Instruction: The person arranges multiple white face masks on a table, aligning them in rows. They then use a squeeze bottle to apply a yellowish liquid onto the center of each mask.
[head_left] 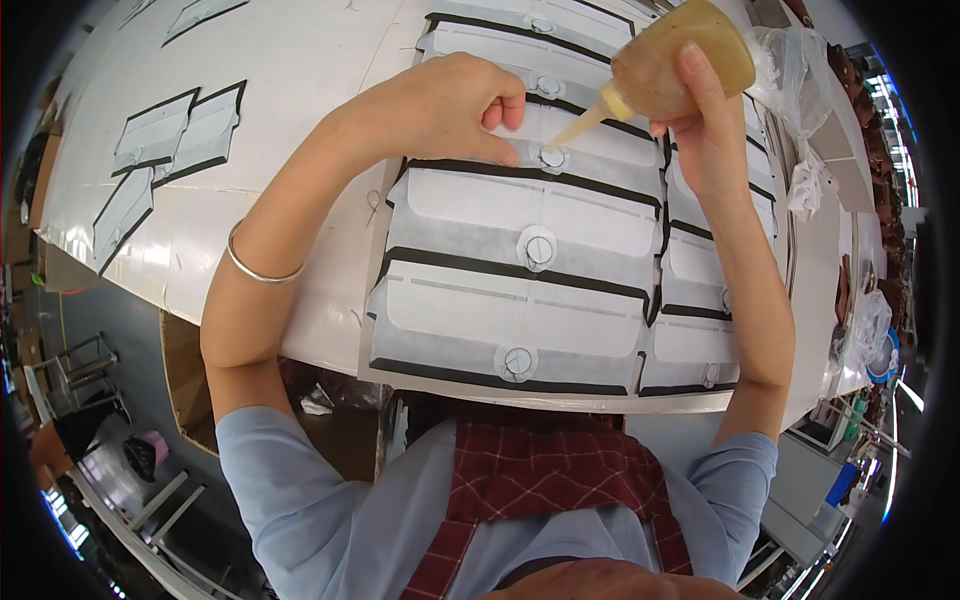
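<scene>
Overhead, the right hand is wrapped firmly around a translucent amber plastic squeeze bottle, tilted so that its tapered cream nozzle points down and to the person's left; the bottle's long axis runs diagonally from the upper right of the view to the nozzle tip, which sits just above, or perhaps touching, a small round white fastener disc. The left hand is curled, its fingertips pressing on the white-and-grey fabric panel with black edging just beside that disc; it grips nothing. This panel lies in a column of like panels on a broad white worktable, with 2 more discs visible on the nearer panels. Several risks can be judged from this pose. Too hard a squeeze would likely flood the disc and stain the surrounding pale fabric. A drifting nozzle could place liquid off centre or onto the left fingertips, which lie very close to the tip. A drip could also fall on neighbouring panels when the steeply tilted bottle is lifted away.
</scene>
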